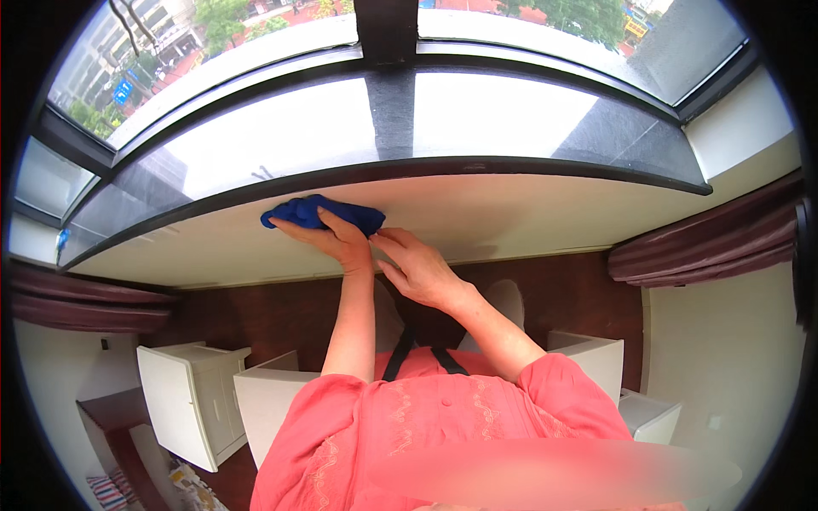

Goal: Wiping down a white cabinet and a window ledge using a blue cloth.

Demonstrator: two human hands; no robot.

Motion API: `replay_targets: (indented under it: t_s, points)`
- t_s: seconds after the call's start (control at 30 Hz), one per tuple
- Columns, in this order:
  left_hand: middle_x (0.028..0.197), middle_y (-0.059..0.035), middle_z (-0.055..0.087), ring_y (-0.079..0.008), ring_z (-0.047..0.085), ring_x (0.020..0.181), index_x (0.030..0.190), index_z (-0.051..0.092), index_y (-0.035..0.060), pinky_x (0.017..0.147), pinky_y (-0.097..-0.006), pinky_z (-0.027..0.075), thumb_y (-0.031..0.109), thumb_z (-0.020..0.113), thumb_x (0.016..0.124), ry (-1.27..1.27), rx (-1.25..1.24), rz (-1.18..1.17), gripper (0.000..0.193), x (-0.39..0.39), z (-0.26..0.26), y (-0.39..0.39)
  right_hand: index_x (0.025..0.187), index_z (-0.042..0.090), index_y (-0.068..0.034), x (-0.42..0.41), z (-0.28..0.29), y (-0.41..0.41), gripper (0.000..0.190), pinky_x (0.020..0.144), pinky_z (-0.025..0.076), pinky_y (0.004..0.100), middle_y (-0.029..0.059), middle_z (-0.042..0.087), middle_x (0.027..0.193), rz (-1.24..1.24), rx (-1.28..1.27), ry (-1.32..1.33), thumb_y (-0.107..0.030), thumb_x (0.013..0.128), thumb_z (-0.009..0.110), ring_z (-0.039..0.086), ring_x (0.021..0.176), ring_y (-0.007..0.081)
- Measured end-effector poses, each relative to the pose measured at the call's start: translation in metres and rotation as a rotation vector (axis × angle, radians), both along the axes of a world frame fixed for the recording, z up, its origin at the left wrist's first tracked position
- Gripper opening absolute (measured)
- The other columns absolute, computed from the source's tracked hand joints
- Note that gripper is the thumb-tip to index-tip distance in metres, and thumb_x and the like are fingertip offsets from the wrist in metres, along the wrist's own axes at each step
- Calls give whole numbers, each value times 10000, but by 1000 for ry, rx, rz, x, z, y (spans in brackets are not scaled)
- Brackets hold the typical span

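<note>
A bunched blue cloth (pixel 300 212) is in my left hand (pixel 332 239), just below the front edge of the dark window sill (pixel 476 167). The thumb lies over the cloth and the other fingers are partly behind it. My right hand (pixel 418 265) is to the right and slightly lower, with its fingertips at the cloth's lower right corner. Whether those fingertips pinch the cloth or only touch it is hard to see. Behind both hands is the pale wall panel (pixel 530 214) under the sill.
Dark red curtains (pixel 709 236) hang at both sides. White cabinets (pixel 192 402) stand behind me on the left and right, on a dark reddish-brown floor (pixel 575 287). Framed window panes (pixel 543 25) rise above the sill. A small blue object (pixel 62 239) is at the sill's left end.
</note>
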State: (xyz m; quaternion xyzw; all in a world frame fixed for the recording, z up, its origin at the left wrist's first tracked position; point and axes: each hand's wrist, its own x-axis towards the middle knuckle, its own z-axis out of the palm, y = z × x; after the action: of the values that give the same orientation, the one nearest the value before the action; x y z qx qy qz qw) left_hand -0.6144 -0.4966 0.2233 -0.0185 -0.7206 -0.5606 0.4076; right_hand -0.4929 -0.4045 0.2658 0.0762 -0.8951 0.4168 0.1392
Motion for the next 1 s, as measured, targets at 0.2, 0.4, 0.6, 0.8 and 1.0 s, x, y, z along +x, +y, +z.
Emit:
replay_targets:
  t_s: [0.2,0.4,0.6,0.8,1.0]
  points:
    - [1553,-323,168,-426,214,1448,1499,131,-110,1186,-457,197,153,442,1008,42,-37,151,638,-31,0,-39,1230,581,-20,-8,1,-8,344,908,495,453,204,556,1246,-1,-17,-22,-117,901,603,570,1109,391]
    - [1551,-292,223,-414,294,1419,1508,189,-64,1163,-451,261,224,467,1011,-55,135,188,639,-71,3,-103,1189,628,-27,-36,9,-4,285,857,515,417,186,646,1107,-5,27,5,-123,922,604,626,1017,368]
    - [1467,-228,388,-360,470,1284,1473,315,-13,1060,-430,425,280,474,1009,-160,627,146,571,-127,-24,-189,1072,676,-17,-61,10,3,204,719,544,374,146,704,986,-89,50,-33,-157,939,609,678,848,308]
    - [1289,-142,535,-293,583,1104,1343,470,22,904,-420,528,349,520,975,-263,1019,-44,494,-153,-82,-230,993,694,1,-68,16,9,181,666,534,295,115,718,836,-106,-40,-134,-157,939,624,704,763,179]
    - [1292,-106,561,-297,592,1116,1338,495,64,898,-440,533,437,542,950,-431,1363,-296,540,-145,-189,-211,897,705,-47,-71,11,5,123,542,464,320,134,656,721,-147,-55,-41,-166,887,675,611,556,233]
